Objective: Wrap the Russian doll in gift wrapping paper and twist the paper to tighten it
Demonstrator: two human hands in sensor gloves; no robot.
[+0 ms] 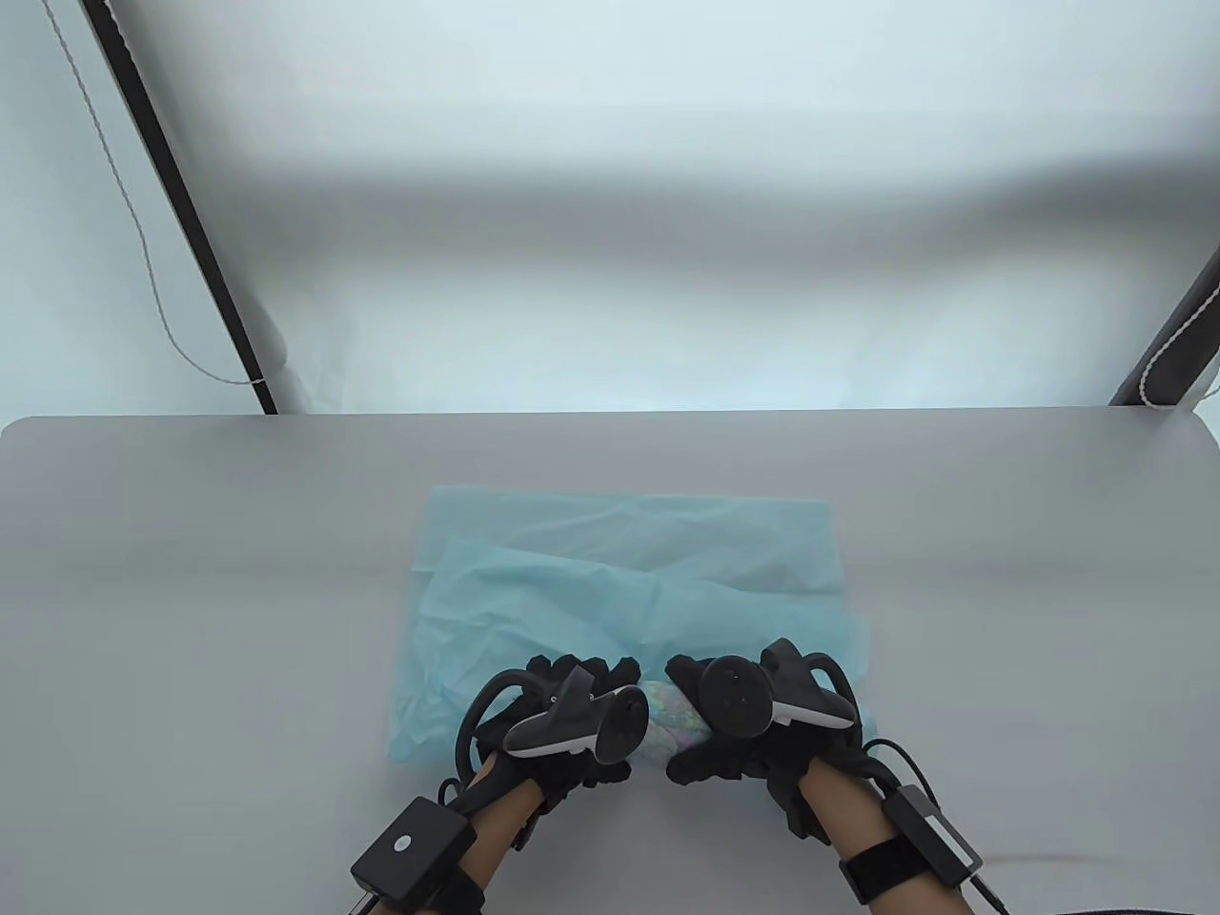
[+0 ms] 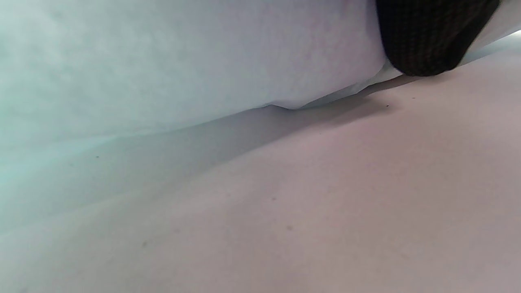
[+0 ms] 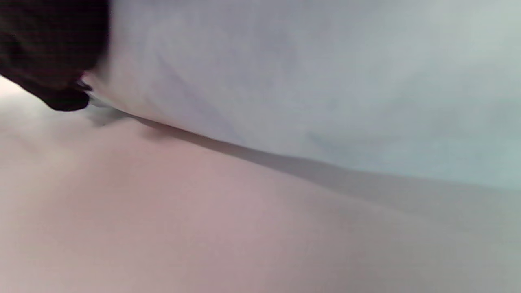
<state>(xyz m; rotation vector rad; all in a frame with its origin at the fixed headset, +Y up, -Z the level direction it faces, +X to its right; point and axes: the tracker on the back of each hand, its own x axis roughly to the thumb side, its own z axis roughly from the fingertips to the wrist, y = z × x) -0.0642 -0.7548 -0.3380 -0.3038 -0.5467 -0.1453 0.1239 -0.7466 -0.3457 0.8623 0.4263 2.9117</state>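
Observation:
A light blue sheet of wrapping paper (image 1: 629,572) lies crumpled on the grey table (image 1: 191,572), its near edge folded over the Russian doll (image 1: 675,724). Only a pale patterned patch of the doll shows through the paper between the hands. My left hand (image 1: 562,710) grips the paper and the doll's left end with curled fingers. My right hand (image 1: 753,715) grips the right end the same way. In the left wrist view the paper (image 2: 183,61) rises off the table beside a gloved fingertip (image 2: 431,36). The right wrist view shows the paper (image 3: 305,73) and a glove tip (image 3: 49,53).
The table's far edge (image 1: 610,415) runs across the middle of the table view. Beyond it stand a dark slanted pole (image 1: 181,210) with a white cord on the left and another pole (image 1: 1168,334) at the right. Bare tabletop (image 2: 325,203) lies under both wrists.

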